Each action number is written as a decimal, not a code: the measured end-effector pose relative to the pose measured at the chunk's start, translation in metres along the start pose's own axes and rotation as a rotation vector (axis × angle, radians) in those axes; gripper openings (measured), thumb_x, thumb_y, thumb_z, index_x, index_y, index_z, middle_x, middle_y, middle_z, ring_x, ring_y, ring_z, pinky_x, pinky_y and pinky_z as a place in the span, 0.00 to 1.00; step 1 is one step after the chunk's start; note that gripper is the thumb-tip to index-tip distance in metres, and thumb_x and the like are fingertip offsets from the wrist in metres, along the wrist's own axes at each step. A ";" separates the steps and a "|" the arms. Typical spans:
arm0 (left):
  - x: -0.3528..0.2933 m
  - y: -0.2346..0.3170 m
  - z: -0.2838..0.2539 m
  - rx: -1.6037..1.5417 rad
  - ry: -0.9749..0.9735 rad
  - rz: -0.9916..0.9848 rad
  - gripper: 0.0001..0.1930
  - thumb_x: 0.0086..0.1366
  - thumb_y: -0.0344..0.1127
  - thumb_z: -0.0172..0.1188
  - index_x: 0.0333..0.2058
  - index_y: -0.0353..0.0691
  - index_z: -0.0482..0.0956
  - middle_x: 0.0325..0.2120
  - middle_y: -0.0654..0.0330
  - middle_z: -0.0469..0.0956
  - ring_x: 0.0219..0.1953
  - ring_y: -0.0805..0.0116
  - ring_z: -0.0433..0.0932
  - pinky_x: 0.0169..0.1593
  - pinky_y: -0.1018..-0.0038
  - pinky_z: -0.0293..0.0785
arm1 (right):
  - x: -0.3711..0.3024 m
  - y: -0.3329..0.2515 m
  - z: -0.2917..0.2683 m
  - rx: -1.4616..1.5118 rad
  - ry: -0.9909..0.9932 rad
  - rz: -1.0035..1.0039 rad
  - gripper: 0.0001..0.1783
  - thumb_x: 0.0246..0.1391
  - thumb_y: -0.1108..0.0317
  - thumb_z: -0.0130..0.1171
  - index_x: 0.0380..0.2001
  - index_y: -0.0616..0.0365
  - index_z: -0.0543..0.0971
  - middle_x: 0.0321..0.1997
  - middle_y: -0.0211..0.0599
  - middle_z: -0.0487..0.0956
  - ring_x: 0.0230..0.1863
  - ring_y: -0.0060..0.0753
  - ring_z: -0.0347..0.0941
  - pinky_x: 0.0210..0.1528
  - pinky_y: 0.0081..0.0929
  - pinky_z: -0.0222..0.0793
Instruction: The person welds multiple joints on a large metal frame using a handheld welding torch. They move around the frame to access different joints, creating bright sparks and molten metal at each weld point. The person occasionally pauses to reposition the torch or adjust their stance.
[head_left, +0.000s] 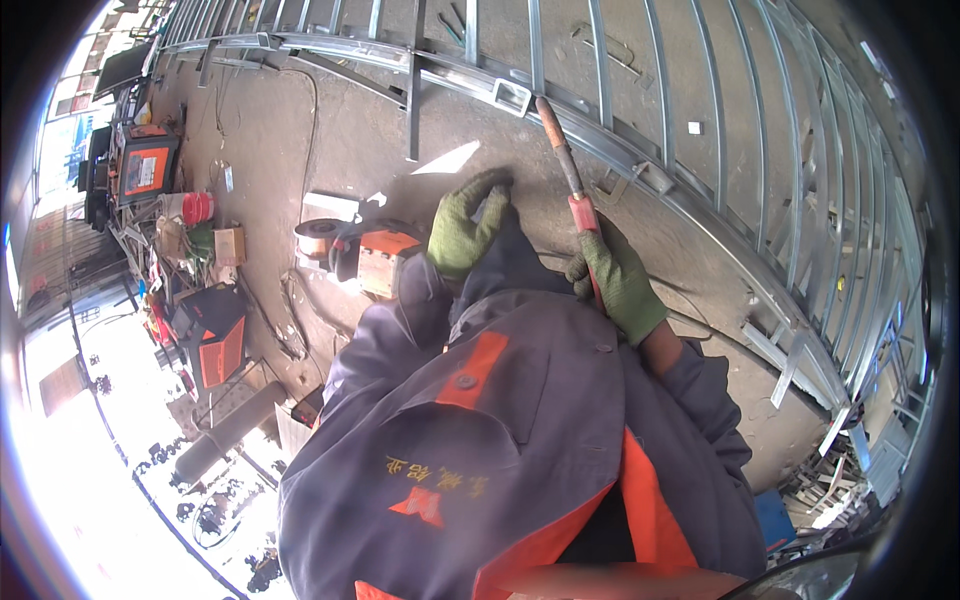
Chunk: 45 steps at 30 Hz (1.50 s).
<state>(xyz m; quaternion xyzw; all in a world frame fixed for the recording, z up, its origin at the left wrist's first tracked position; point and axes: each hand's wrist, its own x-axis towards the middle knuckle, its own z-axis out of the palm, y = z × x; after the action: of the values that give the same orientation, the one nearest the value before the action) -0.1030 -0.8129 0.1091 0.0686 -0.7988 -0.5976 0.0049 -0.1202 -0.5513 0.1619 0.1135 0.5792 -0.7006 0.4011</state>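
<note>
My right hand [622,287], in a green glove, is wrapped around the red handle of a welding torch [583,212]. Its copper-coloured nozzle end points up and away, reaching the near rail of a metal frame [640,165] close to a square tube end [511,96]. Whether the tip touches the metal I cannot tell. My left hand [467,228], also green-gloved, rests by my dark trouser leg, thumb and fingers apart and loosely bent, with nothing in them. Part of the right hand's fingers is hidden behind the handle.
An orange-and-grey wire feeder [383,262] with a black spool stands left of my left hand. Farther left are orange-and-black machines [148,163], a red bucket [198,208] and a cardboard box [229,246]. Cables [290,310] run over the floor; metal offcuts [830,490] lie at lower right.
</note>
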 end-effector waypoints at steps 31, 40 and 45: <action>0.195 -0.110 -0.112 0.265 0.109 0.298 0.17 0.83 0.40 0.55 0.50 0.31 0.85 0.34 0.49 0.86 0.32 0.57 0.86 0.39 0.64 0.81 | 0.268 0.072 0.131 -0.937 0.010 -0.894 0.37 0.70 0.71 0.55 0.80 0.63 0.65 0.79 0.53 0.69 0.79 0.51 0.64 0.83 0.44 0.55; 0.198 -0.123 -0.117 0.423 0.001 0.478 0.15 0.73 0.33 0.60 0.54 0.33 0.81 0.48 0.43 0.82 0.44 0.43 0.86 0.43 0.55 0.83 | 0.276 0.085 0.133 -0.478 -0.040 -0.788 0.33 0.69 0.76 0.59 0.76 0.59 0.70 0.72 0.57 0.75 0.66 0.64 0.76 0.69 0.52 0.74; 0.194 -0.126 -0.116 0.407 -0.018 0.409 0.17 0.72 0.32 0.62 0.56 0.34 0.80 0.50 0.45 0.82 0.45 0.45 0.86 0.44 0.58 0.85 | 0.276 0.088 0.136 -0.662 0.051 -0.879 0.36 0.67 0.80 0.59 0.77 0.57 0.68 0.71 0.55 0.76 0.61 0.62 0.78 0.63 0.50 0.78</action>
<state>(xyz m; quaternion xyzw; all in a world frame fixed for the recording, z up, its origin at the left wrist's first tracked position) -0.2719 -0.9805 0.0071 -0.0995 -0.8996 -0.4123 0.1043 -0.1978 -0.7932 -0.0326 -0.2541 0.7709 -0.5797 0.0709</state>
